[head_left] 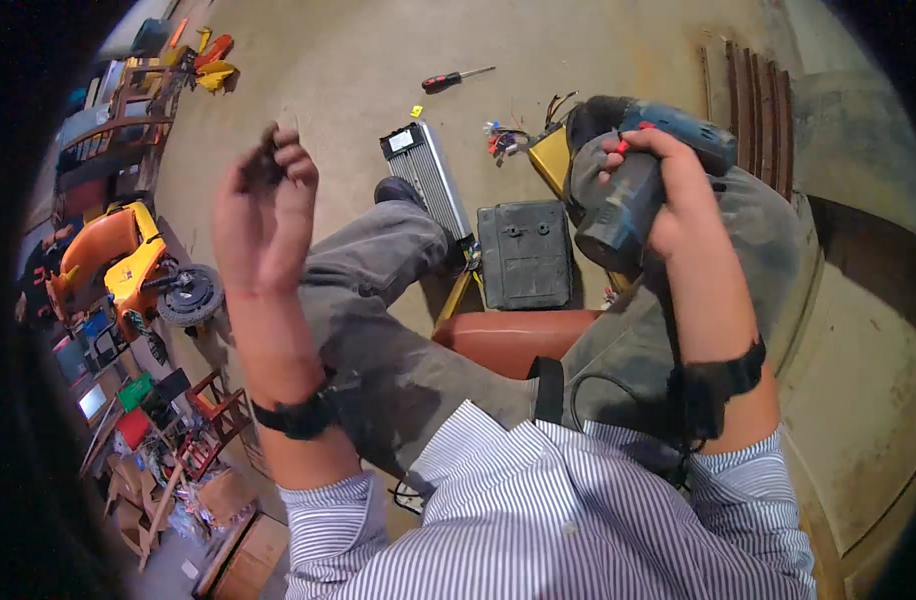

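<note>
My right hand grips a blue and black cordless drill by its handle, over my right knee. Raised at the left, my left hand has its fingers curled together; whatever its dark fingertips may hold is too small to make out. Between my legs lies a black plastic box with two small round fittings on top. A silver finned metal box rests beside my left foot. Close to the drill is a gold-coloured metal case with loose wires and connectors.
A red and black screwdriver lies on the floor ahead. A red-brown padded seat is below me. Orange and yellow vehicle parts with a wheel and piled clutter stand at the left. Brown slats lie at the far right.
</note>
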Demonstrator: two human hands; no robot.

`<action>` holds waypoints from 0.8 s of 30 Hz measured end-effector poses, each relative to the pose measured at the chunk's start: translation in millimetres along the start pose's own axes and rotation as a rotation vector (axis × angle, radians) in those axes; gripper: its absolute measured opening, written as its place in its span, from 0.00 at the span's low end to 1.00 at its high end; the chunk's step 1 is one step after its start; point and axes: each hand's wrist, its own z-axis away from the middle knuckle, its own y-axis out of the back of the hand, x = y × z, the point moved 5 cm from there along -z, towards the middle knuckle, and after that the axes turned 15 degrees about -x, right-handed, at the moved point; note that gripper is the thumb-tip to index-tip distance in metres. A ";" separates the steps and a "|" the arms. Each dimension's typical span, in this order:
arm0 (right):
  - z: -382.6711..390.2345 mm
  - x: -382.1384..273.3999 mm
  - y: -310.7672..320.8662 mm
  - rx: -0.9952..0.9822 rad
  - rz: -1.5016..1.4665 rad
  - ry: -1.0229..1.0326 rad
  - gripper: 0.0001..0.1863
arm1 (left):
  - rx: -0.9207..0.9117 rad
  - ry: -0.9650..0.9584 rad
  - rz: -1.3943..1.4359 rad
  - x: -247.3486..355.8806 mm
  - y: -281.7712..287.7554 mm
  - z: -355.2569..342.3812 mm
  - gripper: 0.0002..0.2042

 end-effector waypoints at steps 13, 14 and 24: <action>11.9 -23.4 -12.5 0.064 0.078 0.163 0.10 | 0.121 0.097 -0.107 -17.6 27.4 -16.0 0.15; 8.2 -21.7 -12.6 0.074 0.076 0.169 0.10 | 0.125 0.106 -0.129 -17.8 27.1 -16.3 0.15; -0.3 -7.7 -10.5 0.134 0.259 0.127 0.11 | 0.107 0.255 -0.355 -37.6 22.2 -16.0 0.11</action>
